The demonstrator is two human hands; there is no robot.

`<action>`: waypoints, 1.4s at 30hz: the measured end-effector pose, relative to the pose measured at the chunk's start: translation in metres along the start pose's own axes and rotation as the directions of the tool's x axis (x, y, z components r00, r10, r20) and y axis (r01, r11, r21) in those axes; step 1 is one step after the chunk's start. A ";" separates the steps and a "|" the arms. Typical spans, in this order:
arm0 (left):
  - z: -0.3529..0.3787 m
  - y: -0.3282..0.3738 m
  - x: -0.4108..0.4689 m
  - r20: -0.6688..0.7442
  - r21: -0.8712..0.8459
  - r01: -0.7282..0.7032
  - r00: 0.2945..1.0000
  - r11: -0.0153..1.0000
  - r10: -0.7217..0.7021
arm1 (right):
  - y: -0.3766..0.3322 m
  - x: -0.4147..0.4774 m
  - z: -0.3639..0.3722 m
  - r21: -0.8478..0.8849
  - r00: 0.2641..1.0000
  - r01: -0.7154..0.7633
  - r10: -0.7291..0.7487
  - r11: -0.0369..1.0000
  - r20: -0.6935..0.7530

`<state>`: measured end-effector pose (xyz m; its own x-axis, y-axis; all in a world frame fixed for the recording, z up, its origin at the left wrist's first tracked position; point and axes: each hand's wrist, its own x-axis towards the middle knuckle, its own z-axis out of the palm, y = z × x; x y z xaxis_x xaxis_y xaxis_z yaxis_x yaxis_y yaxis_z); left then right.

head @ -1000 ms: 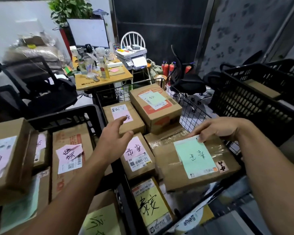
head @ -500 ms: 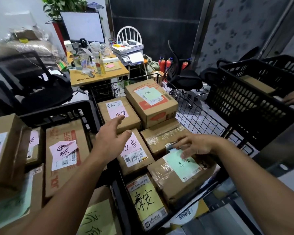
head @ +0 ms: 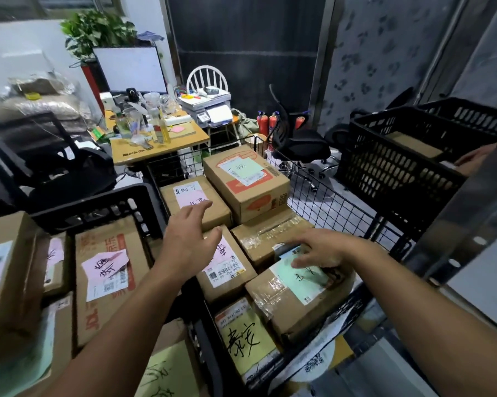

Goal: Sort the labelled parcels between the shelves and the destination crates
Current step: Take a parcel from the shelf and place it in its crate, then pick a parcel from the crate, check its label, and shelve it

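Observation:
A wire cart (head: 341,202) holds several cardboard parcels with coloured labels. My right hand (head: 318,249) rests with spread fingers on the green-labelled parcel (head: 296,293) at the cart's near right. My left hand (head: 190,239) hovers open above the pink-labelled parcel (head: 227,270) in the cart's middle, its fingers pointing toward another pink-labelled parcel (head: 195,202) behind. A larger box with a green label (head: 247,179) stands at the back of the cart. A yellow-labelled parcel (head: 241,336) lies at the near end.
A black crate (head: 98,207) at my left holds more labelled parcels (head: 104,270). A second black crate (head: 399,167) stands at the right, with another person's hand (head: 473,159) at its edge. Behind are a cluttered desk (head: 155,138), office chairs and a printer.
The green-labelled parcel came down from a raised position into the cart's near right, with my right hand now flat on top. My left hand stayed hovering over the pink-labelled parcels.

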<state>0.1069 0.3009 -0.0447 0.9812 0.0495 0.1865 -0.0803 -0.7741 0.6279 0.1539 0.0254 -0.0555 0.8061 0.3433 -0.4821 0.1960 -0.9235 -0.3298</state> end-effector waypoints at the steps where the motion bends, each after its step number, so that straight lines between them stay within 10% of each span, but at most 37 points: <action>1: -0.001 0.001 -0.002 0.008 0.022 -0.036 0.999 0.999 0.036 | -0.004 -0.006 0.002 0.034 0.997 -0.006 0.009 0.999 -0.079; 13: 0.007 0.053 -0.050 0.234 0.053 -0.521 0.836 0.852 0.496 | -0.026 -0.136 0.092 0.208 0.634 -0.271 0.337 0.940 -0.696; 22: 0.063 0.123 -0.140 0.358 -0.072 -0.793 0.546 0.605 0.758 | -0.005 -0.288 0.205 0.451 0.443 -0.550 0.704 0.703 -0.556; 32: 0.141 0.230 -0.268 0.469 -0.250 -0.865 0.284 0.434 0.836 | 0.021 -0.458 0.295 0.582 0.065 -0.720 0.871 0.379 -0.488; 42: 0.215 0.338 -0.418 0.496 -0.403 -0.831 0.153 0.383 0.855 | 0.078 -0.615 0.360 0.582 -0.052 -0.768 0.879 0.268 -0.473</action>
<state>-0.2929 -0.1175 -0.0731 0.1690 -0.9670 0.1908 -0.9169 -0.0832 0.3905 -0.5278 -0.1961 -0.0765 0.3948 -0.9110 0.1192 -0.8913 -0.4113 -0.1908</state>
